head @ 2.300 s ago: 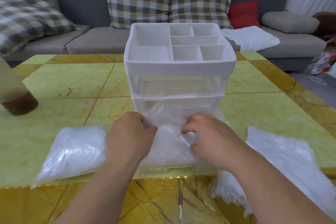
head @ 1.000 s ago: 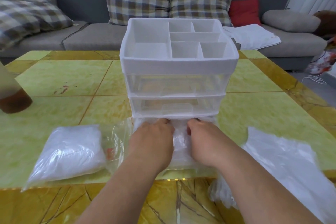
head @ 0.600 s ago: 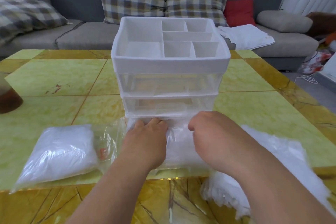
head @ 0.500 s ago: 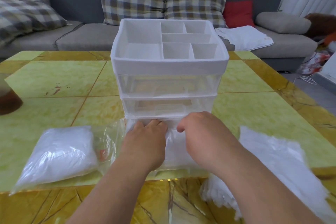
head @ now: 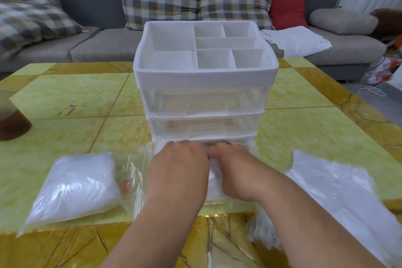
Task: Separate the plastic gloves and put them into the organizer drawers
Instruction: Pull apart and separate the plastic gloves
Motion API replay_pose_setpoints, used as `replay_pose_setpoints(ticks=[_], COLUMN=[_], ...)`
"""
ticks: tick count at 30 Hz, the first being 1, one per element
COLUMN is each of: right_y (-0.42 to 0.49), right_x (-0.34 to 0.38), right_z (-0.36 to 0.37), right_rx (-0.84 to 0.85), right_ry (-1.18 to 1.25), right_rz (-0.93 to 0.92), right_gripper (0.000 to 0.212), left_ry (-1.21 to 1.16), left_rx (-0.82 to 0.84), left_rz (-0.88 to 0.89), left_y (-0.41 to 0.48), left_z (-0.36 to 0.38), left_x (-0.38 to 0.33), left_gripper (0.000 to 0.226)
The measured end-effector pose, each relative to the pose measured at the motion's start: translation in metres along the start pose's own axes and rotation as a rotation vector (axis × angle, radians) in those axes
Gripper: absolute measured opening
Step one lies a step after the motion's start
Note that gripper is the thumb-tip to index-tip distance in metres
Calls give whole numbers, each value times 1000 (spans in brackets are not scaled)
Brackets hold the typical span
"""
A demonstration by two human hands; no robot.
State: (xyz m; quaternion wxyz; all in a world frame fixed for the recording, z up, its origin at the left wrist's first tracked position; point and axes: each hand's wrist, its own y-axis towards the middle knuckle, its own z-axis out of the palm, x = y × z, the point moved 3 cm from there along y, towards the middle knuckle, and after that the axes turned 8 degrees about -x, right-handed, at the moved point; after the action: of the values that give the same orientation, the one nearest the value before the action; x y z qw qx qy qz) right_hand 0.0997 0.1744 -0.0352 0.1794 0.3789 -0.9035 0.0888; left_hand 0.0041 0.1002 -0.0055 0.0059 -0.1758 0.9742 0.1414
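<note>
A white organizer with clear drawers stands mid-table, and its bottom drawer is pulled out toward me. A stack of thin plastic gloves lies in that drawer. My left hand and my right hand lie side by side on the stack and press it down. Their fingertips reach under the middle drawer and are hidden. A sealed bag of gloves lies to the left. A loose pile of gloves spreads to the right.
The yellow-green table has a gold border; its near edge is close to me. A brown bottle stands at the far left. A crumpled clear wrapper lies beside the drawer. Behind the table is a grey sofa with cushions.
Both hands have moved together from the sides of the glove stack to its middle and slid forward toward the organizer. The stack now lies flatter in the drawer.
</note>
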Motion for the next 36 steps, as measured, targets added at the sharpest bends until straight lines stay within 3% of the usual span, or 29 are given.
replay_pose_setpoints(ticks=[14, 20, 25, 28, 31, 36], right_y=[-1, 3, 4, 0, -10, -26], right_x=[0, -7, -8, -9, -12, -10], right_z=[-5, 1, -3, -16, -33, -65], right_rx=[80, 37, 47, 31, 48, -137], right_ry=[6, 121, 128, 250, 319, 344], right_rz=[57, 98, 71, 142, 165, 152], right_gripper=[67, 67, 57, 61, 50, 33], left_ry=[-37, -99, -189, -216, -227, -237], left_rx=[222, 53, 300, 303, 308, 317], left_rz=[43, 50, -34, -64, -85, -61], left_y=[3, 3, 7, 8, 8, 10], left_z=[24, 9, 24, 26, 28, 26], left_x=[15, -6, 5, 6, 6, 8], left_gripper=[39, 34, 34, 32, 30, 26])
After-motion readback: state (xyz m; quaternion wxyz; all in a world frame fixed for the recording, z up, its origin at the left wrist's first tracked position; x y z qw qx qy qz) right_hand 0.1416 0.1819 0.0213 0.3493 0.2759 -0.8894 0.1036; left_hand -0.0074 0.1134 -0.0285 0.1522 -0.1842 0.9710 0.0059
